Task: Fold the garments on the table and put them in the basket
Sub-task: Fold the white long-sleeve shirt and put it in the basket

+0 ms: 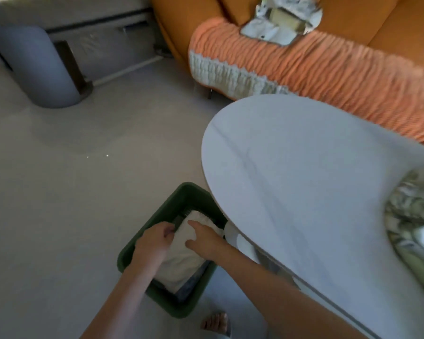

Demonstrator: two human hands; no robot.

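A dark green basket stands on the floor beside the white oval table. Inside it lies a folded white garment over something darker. My left hand has its fingers curled round the garment's left edge. On top of the garment lies my right hand, index finger stretched out flat. A green and white patterned garment lies crumpled at the table's right edge, partly cut off by the frame.
An orange sofa with a ruffled orange throw stands behind the table, a pale garment lying on it. A grey cylinder stands at the far left. My bare foot is just beyond the basket's near corner.
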